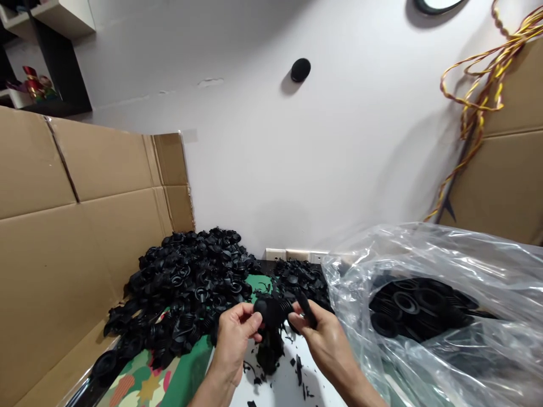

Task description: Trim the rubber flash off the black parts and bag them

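My left hand [238,334] pinches the rounded end of a black ribbed rubber boot [274,310] between thumb and fingers. On the other side, my right hand [322,333] is closed around a slim black stick-like piece [307,311], whose exact kind I cannot make out. Its fingertips are at the ribbed end of the boot. Black rubber scraps [299,370] lie scattered on the white board [250,393] below both hands. A dark clump [270,353] sits under the boot, partly blurred into shadow.
A large heap of black rubber parts [190,282] lies at the left against a cardboard panel [123,226]. Behind my hands is a smaller black pile [299,277]. At the right, a clear plastic bag [356,288] holds black ribbed parts [418,305]. Sockets [276,254] line the wall.
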A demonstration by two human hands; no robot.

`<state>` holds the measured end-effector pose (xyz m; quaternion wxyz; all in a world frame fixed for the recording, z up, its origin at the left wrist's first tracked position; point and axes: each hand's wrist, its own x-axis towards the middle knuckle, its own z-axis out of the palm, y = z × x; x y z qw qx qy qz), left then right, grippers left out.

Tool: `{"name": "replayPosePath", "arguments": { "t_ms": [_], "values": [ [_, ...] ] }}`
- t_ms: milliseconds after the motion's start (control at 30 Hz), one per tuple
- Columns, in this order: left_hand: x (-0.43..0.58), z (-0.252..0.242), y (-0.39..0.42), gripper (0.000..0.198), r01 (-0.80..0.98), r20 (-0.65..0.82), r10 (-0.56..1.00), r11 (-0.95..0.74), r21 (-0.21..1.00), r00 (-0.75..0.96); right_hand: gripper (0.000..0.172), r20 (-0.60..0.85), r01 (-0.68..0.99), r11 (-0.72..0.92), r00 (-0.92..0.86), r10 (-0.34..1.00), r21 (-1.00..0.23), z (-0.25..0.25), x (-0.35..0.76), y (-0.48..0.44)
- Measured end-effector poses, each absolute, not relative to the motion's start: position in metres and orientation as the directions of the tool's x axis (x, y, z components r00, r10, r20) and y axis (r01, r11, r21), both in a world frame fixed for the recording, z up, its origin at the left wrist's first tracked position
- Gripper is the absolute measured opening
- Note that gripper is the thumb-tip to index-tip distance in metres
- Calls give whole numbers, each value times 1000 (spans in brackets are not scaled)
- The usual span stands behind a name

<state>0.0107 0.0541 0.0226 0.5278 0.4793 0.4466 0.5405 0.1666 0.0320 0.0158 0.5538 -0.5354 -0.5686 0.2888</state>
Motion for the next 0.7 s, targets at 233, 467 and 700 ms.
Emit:
{"name": "replayPosePath", "arguments": {
  "t_ms": [233,467,700],
  "values": [
    [0,32,51,18,-15,158,986,-159,987,-54,14,630,392,551,100,770,-737,26,176,36],
    [4,84,45,25,271,406,852,-497,824,330,16,622,473,613,-162,766,-633,55,176,41],
    [8,71,52,5,75,141,974,-156,985,178,14,558,421,486,59,827,-765,66,167,43]
  ]
}}
